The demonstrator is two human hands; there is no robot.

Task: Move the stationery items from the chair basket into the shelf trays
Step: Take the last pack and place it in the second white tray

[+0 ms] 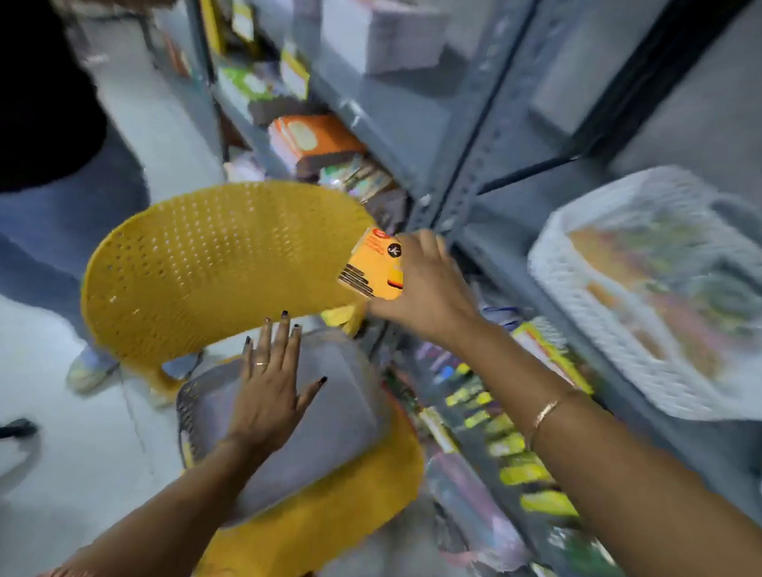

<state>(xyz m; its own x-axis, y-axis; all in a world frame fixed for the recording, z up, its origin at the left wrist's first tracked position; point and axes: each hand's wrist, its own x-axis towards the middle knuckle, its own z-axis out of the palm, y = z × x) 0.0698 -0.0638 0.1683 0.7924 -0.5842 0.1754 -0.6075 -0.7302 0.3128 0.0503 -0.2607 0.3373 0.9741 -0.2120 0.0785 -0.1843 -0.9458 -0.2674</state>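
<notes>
Chair back [221, 251]: yellow, perforated, curves up on the left and far side of the seat, walling off that side.
Chair seat [339, 508]: mostly covered by the grey basket [345, 402]; only a yellow strip shows at the near and right edge.
Basket top: the left hand [270, 388] lies spread flat over it.
Shelf upright [482, 129]: grey slotted post stands just right of the chair; the right hand [433, 282] with an orange card pack [374, 268] sits just beside it.
Right shelf: a white woven tray [562, 290], already full, fills much of the board.
Lower shelf: crowded with yellow-capped items [516, 448].
Floor left [94, 427]: open, but another person's legs [39, 231] stand behind the chair.
</notes>
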